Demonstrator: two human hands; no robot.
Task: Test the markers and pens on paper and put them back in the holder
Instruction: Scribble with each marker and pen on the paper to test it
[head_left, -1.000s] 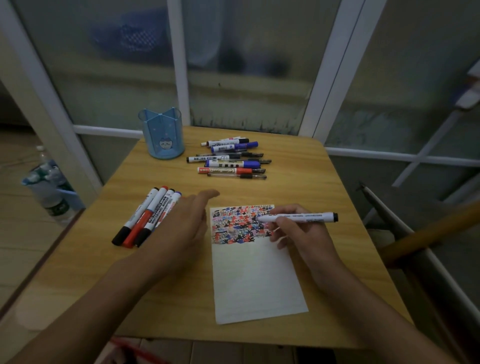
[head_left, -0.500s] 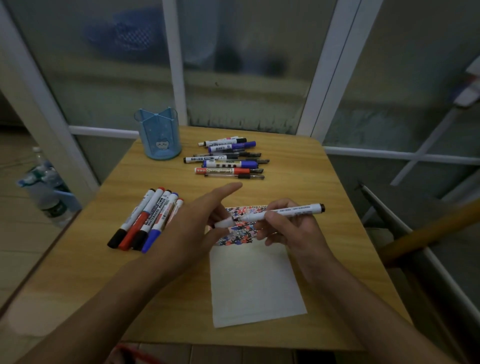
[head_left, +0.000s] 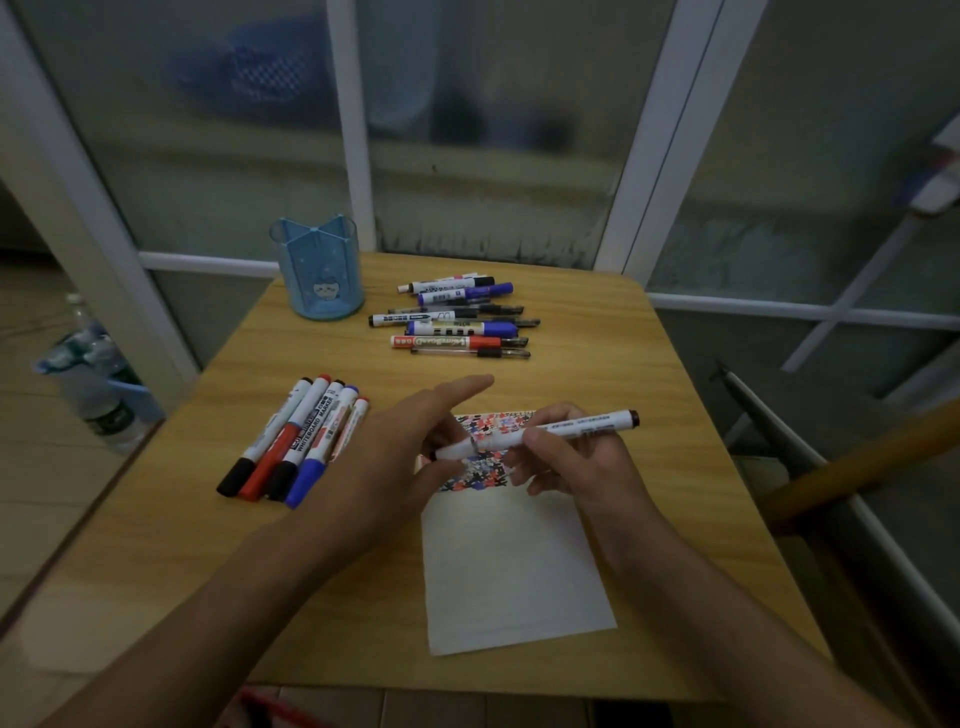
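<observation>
My right hand (head_left: 582, 462) grips a white marker (head_left: 540, 432) around its middle, holding it nearly level above the scribbled top of the paper (head_left: 511, 561), its dark end pointing right. My left hand (head_left: 395, 457) meets the marker's left end: the thumb and bent fingers close on the tip there, where I take the cap to be, while the index finger sticks out straight toward the far side of the desk (head_left: 623, 364). The paper lies under both hands, its upper strip crowded with red, blue and black marks, the rest blank. Just left of my left hand lies a row of five markers (head_left: 293, 441), side by side and touching, caps toward me: black, red, black, blue, and a thinner one. Farther back sits a loose group of markers and pens (head_left: 460, 319), lying crosswise. Left of that group stands the blue holder (head_left: 322, 270), upright near the desk's back edge.
</observation>
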